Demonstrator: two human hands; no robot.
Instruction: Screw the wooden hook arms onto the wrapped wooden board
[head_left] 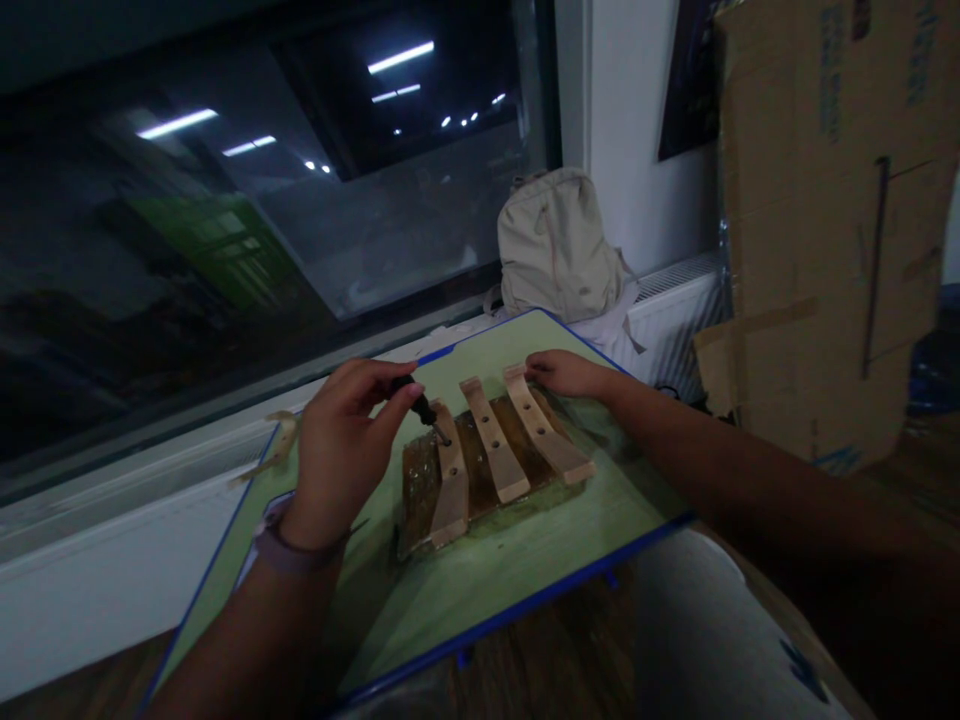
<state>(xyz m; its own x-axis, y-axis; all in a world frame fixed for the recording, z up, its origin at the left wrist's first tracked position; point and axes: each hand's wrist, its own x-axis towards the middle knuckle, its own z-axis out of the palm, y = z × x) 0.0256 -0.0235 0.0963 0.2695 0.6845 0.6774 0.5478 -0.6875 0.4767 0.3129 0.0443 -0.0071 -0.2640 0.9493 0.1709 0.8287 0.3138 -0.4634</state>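
My left hand [341, 440] is closed around the black handle of a small screwdriver [423, 406]. Its metal shaft slants down to the upper hole of the leftmost shaped wooden piece [451, 492]. Beside it lie a middle wooden piece [493, 440] and a right wooden piece [546, 432], each with two dark holes. All three rest across a glossy brown slab [418, 485]. At the far end of the right piece, my right hand [562, 374] has its fingers curled against the edge; its fingertips are partly hidden.
The slab lies on a green board [577, 535] with a blue rim. Another pale wooden piece [279, 447] is at the board's left edge. A beige backpack [555, 245] leans by the window, near a white radiator [667, 310]. Large cardboard [832, 240] stands at right.
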